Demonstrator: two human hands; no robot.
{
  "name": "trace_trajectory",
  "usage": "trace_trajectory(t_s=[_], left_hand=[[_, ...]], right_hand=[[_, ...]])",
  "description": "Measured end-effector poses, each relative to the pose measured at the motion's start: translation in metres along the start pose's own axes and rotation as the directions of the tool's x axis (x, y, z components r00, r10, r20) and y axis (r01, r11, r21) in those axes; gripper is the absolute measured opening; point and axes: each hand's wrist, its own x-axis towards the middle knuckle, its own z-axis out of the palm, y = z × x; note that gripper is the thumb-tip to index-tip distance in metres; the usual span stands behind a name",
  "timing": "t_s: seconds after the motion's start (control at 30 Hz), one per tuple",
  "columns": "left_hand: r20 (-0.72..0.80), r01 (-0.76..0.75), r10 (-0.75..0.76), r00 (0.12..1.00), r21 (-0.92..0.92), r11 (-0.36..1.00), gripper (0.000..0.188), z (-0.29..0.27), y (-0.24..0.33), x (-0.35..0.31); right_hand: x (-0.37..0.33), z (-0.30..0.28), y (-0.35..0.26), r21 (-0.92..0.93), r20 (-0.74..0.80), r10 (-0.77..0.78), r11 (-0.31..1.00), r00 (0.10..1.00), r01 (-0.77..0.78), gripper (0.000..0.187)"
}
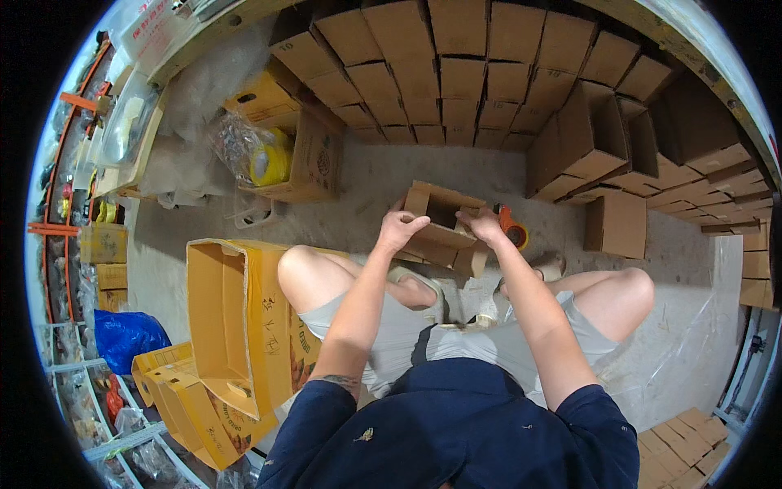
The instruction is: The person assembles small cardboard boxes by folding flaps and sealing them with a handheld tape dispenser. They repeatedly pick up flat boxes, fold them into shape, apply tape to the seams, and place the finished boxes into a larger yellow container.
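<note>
A small brown cardboard box (437, 239) stands between my feet, its top open and its inside in shadow. My left hand (400, 230) is closed on the box's left side, thumb along the near rim. At the opposite corner my right hand (482, 226) pinches the cardboard near a flap; its fingertips are partly hidden. Just beyond the right hand lies an orange-red tape dispenser (513, 228) on the floor.
Stacked brown cartons (456, 81) line the far side, with open cartons (582, 138) at the right. One small carton (616, 223) stands apart. A large yellow box (218, 318) sits by my left knee. Behind it is a blue bag (130, 338); a carton of yellow tape rolls (270, 163) stands far left.
</note>
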Motion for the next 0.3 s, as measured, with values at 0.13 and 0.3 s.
trace_trajectory(t_s=[0.13,0.3], left_hand=[[-0.449,-0.254,0.323,0.833,0.208,0.945,0.062,0.019,-0.001,0.014],[-0.069,-0.078,0.074,0.995,-0.059,0.995,0.092,0.010,-0.002,0.003]], right_hand=[[0.004,-0.002,-0.010,0.535,-0.081,-0.158,0.826,0.984,0.176,0.074],[-0.004,0.031,0.029,0.537,-0.163,-0.225,0.796,0.961,0.278,0.066]])
